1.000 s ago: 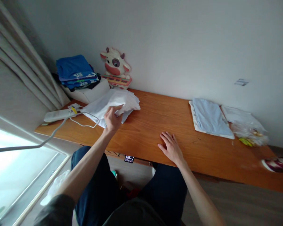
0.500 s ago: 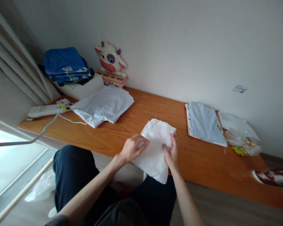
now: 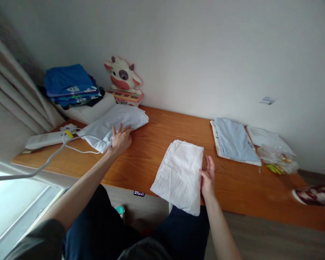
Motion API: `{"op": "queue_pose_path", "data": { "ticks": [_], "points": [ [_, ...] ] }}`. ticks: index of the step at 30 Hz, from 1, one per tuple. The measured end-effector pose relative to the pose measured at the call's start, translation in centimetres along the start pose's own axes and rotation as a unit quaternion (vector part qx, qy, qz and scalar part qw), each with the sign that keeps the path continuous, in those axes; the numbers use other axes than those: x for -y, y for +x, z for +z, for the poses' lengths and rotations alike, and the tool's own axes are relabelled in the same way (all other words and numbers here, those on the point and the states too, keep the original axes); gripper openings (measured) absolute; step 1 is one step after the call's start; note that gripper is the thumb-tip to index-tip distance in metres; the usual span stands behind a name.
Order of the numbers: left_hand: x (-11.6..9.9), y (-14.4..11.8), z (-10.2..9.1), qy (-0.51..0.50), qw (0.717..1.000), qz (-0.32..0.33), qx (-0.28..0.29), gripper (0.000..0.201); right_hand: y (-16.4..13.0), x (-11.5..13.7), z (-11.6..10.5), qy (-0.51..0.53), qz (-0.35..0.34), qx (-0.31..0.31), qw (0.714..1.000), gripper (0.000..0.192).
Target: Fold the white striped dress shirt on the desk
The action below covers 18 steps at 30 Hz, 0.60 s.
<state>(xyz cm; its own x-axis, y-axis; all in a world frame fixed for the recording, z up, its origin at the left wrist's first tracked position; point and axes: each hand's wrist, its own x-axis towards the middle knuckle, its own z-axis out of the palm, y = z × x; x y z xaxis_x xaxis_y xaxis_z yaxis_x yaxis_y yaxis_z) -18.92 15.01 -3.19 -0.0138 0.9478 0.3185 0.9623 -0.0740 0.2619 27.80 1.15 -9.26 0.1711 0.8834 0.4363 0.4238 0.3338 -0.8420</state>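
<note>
My left hand [image 3: 121,139] lies flat and open on the white garment pile [image 3: 114,124]; my open right hand [image 3: 208,177] touches the folded striped cloth [image 3: 180,173], lying lengthwise toward me.

On the desk [image 3: 162,137] there are two white cloths: one folded striped cloth [image 3: 180,173] and one white garment pile [image 3: 115,124], plus one light blue cloth [image 3: 234,139] on one pad. There is one cow toy [image 3: 121,77], one power strip [image 3: 44,139], and one stack of blue clothes [image 3: 69,85], perhaps four or five pieces. Two hands are visible, the left hand [image 3: 121,139] and the right hand [image 3: 208,177].
</note>
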Motion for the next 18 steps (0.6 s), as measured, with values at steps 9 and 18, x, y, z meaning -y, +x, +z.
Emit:
{"op": "queue_pose_path", "data": {
  "ticks": [9, 18],
  "points": [
    [-14.6, -8.7, 4.5, -0.237, 0.932, 0.264, 0.079, 0.037, -0.8, 2.4, 2.2, -0.126, -0.023, 0.078, 0.989, 0.072],
    [-16.9, -1.2, 6.4, -0.28, 0.95, 0.105, 0.088, 0.025, 5.3, 6.7, 6.8, -0.118, -0.128, 0.136, 0.975, 0.076]
  ]
}}
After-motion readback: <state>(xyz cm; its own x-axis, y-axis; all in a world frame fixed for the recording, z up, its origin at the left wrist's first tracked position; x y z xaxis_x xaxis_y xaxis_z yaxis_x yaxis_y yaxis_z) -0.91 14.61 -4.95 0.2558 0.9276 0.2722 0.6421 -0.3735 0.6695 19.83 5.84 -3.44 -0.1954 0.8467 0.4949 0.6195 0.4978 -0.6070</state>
